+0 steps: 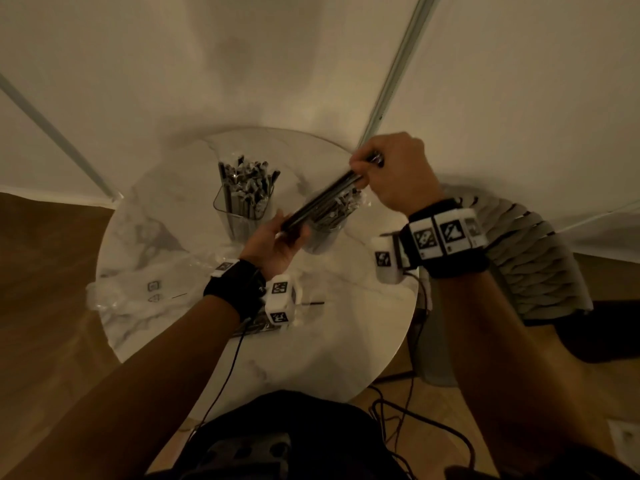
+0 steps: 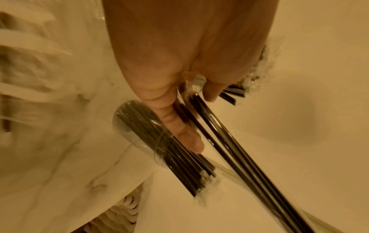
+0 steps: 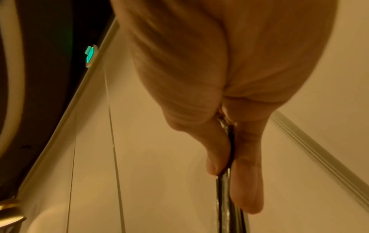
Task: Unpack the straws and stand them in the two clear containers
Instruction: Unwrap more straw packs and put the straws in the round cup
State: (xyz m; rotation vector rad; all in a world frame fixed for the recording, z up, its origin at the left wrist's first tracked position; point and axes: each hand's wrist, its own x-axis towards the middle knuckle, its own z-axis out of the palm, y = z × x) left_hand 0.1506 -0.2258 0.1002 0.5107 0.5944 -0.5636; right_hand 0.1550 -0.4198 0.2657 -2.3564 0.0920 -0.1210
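Observation:
A bundle of black straws (image 1: pixel 322 200) in clear wrap is held slanted above the round marble table (image 1: pixel 311 341). My left hand (image 1: pixel 280 237) grips its lower end, and my right hand (image 1: pixel 388 168) pinches its upper end. The left wrist view shows my fingers (image 2: pixel 179 126) around the wrapped straws (image 2: pixel 229 149). In the right wrist view the thumb and finger (image 3: pixel 247 181) pinch the straws (image 3: pixel 225 197). Two clear containers stand behind: the left container (image 1: pixel 242 202) is full of straws, and the right container (image 1: pixel 325 233) sits partly hidden under the bundle.
Crumpled clear plastic packaging (image 1: pixel 138 292) lies on the table's left side. A single dark straw (image 1: pixel 311 303) lies near my left wrist. A ribbed grey object (image 1: pixel 533 254) stands to the right of the table. Cables (image 1: pixel 398 417) trail on the wooden floor.

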